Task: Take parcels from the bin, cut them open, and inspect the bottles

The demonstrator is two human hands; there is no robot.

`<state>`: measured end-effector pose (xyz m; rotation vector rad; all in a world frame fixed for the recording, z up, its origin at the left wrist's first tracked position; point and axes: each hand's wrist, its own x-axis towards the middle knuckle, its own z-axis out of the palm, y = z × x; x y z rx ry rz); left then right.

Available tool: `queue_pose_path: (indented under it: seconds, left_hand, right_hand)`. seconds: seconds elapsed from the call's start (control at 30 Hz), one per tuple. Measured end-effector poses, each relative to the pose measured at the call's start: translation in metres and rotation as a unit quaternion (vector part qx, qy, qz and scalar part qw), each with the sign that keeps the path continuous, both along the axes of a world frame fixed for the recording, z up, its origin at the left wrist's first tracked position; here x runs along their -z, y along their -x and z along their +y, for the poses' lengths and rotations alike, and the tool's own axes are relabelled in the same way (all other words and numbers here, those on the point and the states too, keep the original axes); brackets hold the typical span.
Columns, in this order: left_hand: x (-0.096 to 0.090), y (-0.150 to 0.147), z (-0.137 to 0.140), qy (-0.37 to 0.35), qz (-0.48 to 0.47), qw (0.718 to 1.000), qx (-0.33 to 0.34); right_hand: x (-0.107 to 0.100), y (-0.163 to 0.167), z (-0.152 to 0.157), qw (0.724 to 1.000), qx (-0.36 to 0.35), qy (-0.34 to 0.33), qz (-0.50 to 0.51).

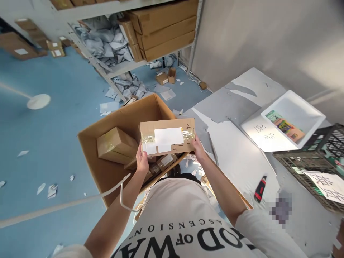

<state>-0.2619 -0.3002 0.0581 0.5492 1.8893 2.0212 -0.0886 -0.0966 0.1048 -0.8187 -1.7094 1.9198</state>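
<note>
Between both hands I hold a flat brown cardboard box [168,123] with white labels, clear tape and handwritten marks on its face. My left hand [142,159] grips its lower left corner, and my right hand [198,147] grips its right end. Below and behind it stands a large open carton [92,175]. Inside that carton lie a taped brown box [115,145] and several smaller parcels [166,161], partly hidden by the held box and my left arm.
At my right, a grey-white table [236,154] bears a red and black utility knife [260,189], a white bin [292,118] and a black crate [303,165]. A shelf [126,68] with boxes and bags stands ahead. A white cable [67,206] crosses at left; paper scraps litter the blue floor.
</note>
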Motion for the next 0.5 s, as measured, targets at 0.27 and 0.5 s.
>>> queue_pose_path:
  seconds: [0.27,0.5]
  left_hand:
    - [0.008,0.006,0.027,0.0,-0.023,0.996,0.085]
    - [0.01,-0.013,0.063,0.023,-0.039,0.984,0.171]
  right_hand:
    - [-0.001,-0.035,-0.006,0.996,0.084,0.027,0.019]
    - [-0.001,-0.079,-0.014,0.983,0.185,0.019,-0.005]
